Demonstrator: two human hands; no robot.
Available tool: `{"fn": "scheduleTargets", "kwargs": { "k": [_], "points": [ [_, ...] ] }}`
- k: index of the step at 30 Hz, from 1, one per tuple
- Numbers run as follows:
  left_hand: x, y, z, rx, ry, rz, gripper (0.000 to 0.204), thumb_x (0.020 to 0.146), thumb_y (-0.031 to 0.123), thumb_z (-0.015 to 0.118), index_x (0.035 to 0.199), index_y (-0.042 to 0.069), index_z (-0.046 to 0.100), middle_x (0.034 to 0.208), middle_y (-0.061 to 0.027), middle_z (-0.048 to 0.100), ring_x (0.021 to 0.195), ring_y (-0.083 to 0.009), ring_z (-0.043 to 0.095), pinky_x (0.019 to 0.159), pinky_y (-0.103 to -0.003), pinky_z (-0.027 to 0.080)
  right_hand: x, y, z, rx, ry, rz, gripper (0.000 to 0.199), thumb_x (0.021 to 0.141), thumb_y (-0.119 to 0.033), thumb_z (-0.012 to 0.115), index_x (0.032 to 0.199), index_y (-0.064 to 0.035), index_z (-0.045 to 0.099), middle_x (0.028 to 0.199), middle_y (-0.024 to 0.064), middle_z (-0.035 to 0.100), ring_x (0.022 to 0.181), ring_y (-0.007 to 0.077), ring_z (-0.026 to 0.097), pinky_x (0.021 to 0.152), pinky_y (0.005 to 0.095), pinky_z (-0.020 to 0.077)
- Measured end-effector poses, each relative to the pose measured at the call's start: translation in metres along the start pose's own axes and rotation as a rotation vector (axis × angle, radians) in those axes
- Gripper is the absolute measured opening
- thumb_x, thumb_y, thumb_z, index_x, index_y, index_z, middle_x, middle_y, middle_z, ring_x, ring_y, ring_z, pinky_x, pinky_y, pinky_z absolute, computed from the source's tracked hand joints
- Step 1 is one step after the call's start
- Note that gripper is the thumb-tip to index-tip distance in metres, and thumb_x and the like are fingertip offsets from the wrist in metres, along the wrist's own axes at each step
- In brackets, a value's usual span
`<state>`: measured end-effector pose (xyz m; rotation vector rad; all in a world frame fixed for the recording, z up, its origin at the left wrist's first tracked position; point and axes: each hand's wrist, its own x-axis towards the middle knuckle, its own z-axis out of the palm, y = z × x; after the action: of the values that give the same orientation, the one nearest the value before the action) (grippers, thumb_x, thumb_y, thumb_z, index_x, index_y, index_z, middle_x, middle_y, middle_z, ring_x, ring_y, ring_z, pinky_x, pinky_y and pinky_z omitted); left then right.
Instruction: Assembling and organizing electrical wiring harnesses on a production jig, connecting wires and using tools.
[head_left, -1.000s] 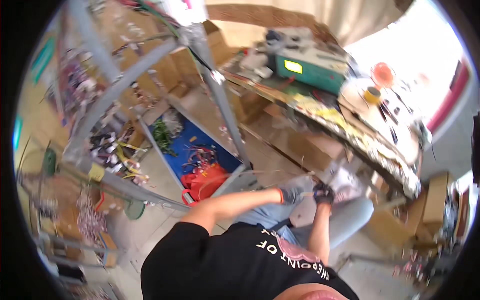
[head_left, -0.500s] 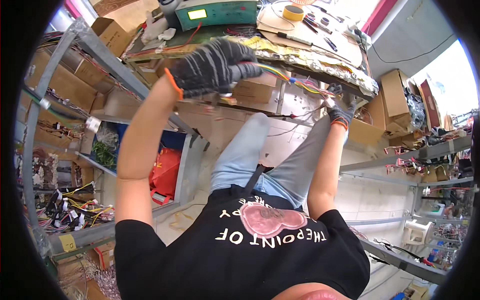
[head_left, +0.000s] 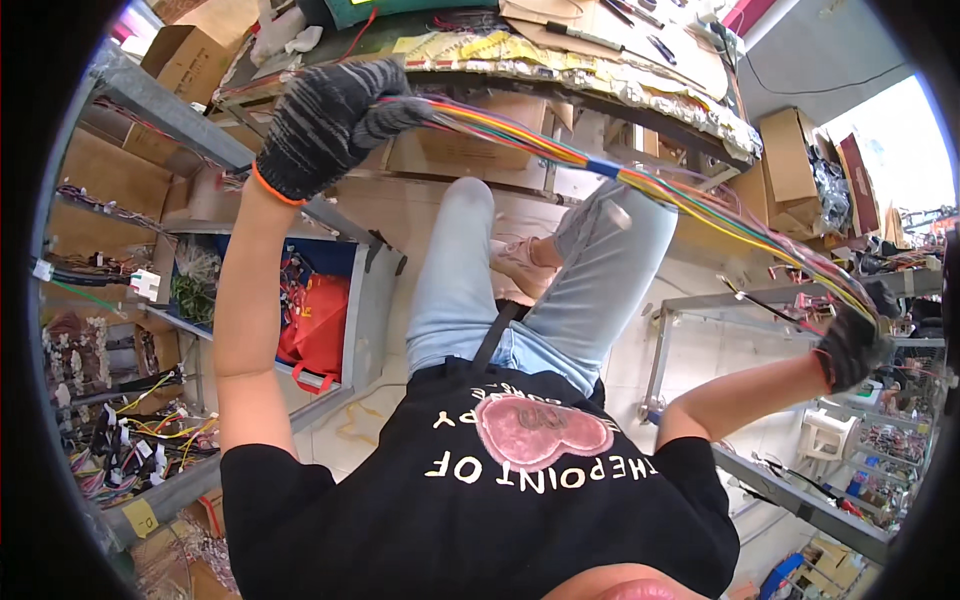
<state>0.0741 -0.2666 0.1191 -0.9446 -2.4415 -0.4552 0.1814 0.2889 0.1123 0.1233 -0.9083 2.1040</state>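
Note:
A multicoloured wire harness, bound with blue tape near its middle, stretches in an arc between my two hands. My left hand, in a dark grey striped glove with an orange cuff, is closed around its left end, level with the bench's front edge. My right hand, gloved the same way, grips the other end far out to the right, over the metal rack. A loose black cable end hangs close to my right hand. The wire ends inside both fists are hidden.
The workbench ahead carries a green instrument and a black marker. Metal racks with wire bundles flank me on both sides. A red bag lies in a bin at left; cardboard boxes stand at right.
My right hand has swung outward to the right from beside the bench, drawing the harness out long. My left hand has shifted left. My legs have moved, and a foot now shows below the bench.

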Motion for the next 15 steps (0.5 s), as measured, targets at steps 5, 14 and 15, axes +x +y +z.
{"fn": "scheduleTargets", "kwargs": {
  "k": [5, 14, 15],
  "points": [
    [-0.015, -0.002, 0.002, -0.016, 0.037, 0.093, 0.04, 0.076, 0.04, 0.062, 0.087, 0.002, 0.059, 0.081, -0.0148, 0.059, 0.074, -0.0328, 0.057, 0.063, -0.039, 0.045, 0.087, -0.103, -0.075, -0.786, -0.162, -0.061, 0.015, 0.07, -0.002, 0.054, 0.085, 0.0008, 0.055, 0.082, 0.0096, 0.057, 0.082, 0.0212, 0.057, 0.076, 0.0345, 0.0492],
    [-0.216, 0.01, 0.191, 0.383, 0.109, -0.55, 0.043, 0.083, 0.041, 0.047, 0.111, 0.009, 0.052, 0.106, -0.0182, 0.051, 0.1, -0.0337, 0.047, 0.09, -0.048, 0.032, -0.034, 0.045, -0.172, -1.995, -0.676, 0.142, 0.027, 0.084, -0.016, 0.047, 0.108, -0.0042, 0.053, 0.097, 0.0055, 0.058, 0.097, 0.018, 0.052, 0.098, 0.0324, 0.0333],
    [-0.22, 0.004, 0.205, 0.39, 0.106, -0.554, 0.043, 0.083, 0.041, 0.047, 0.111, 0.009, 0.052, 0.106, -0.0182, 0.051, 0.1, -0.0337, 0.047, 0.09, -0.048, 0.032, -0.122, 0.108, -0.124, -1.769, -0.333, 0.147, 0.033, 0.081, -0.019, 0.054, 0.11, -0.0031, 0.051, 0.1, 0.0088, 0.057, 0.101, 0.0221, 0.049, 0.1, 0.0346, 0.031]
  ]
}}
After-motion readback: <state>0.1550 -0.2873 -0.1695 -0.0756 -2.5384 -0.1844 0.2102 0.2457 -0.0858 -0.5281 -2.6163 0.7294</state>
